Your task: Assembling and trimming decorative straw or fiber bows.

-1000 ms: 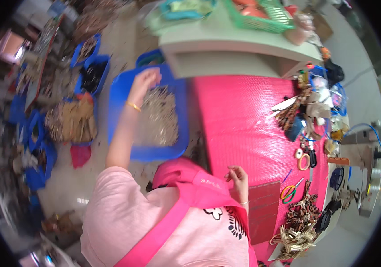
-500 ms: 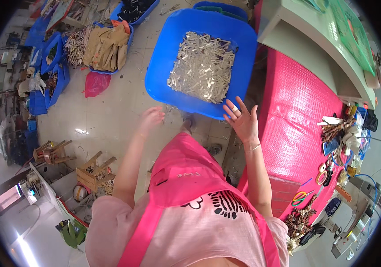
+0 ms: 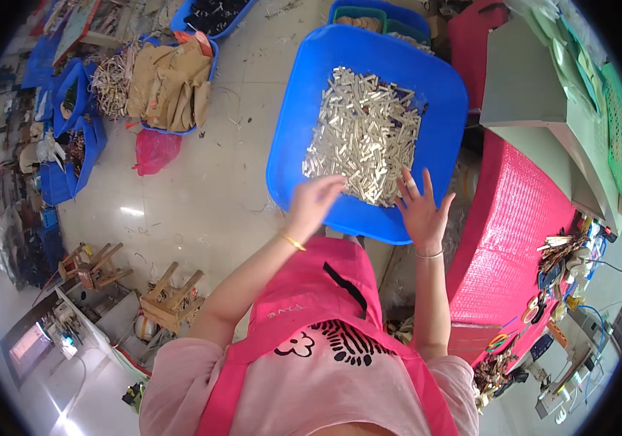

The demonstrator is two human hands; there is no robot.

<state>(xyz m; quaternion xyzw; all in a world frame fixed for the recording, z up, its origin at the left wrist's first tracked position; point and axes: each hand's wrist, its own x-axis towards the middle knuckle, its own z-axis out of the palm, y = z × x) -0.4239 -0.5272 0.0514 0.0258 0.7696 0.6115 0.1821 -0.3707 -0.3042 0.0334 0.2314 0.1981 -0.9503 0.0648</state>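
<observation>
A large blue plastic tub (image 3: 291, 138) stands before me, its bottom covered with a loose heap of short, pale, shiny strips (image 3: 363, 138). My left hand (image 3: 312, 203), slightly blurred, is over the tub's near left rim, its fingers stretched toward the heap and nothing seen in them. Over the near right part of the tub hovers my right hand (image 3: 425, 216), open, palm up and fingers spread. It holds nothing. I cannot tell whether either hand touches the tub.
A pink-covered bench (image 3: 511, 218) runs along the right, with scissors (image 3: 498, 341) and other tools on it. A grey-green cabinet (image 3: 525, 87) stands beyond. Brown cloth pieces (image 3: 169, 83) fill a tub at the left, near a pink bag (image 3: 157, 151). Wooden stools (image 3: 171, 298) stand lower left.
My left hand has swung right, from beside the tub to over its near rim. My right hand has reached a little further over the tub. The view has shifted, so the tub sits more rightward.
</observation>
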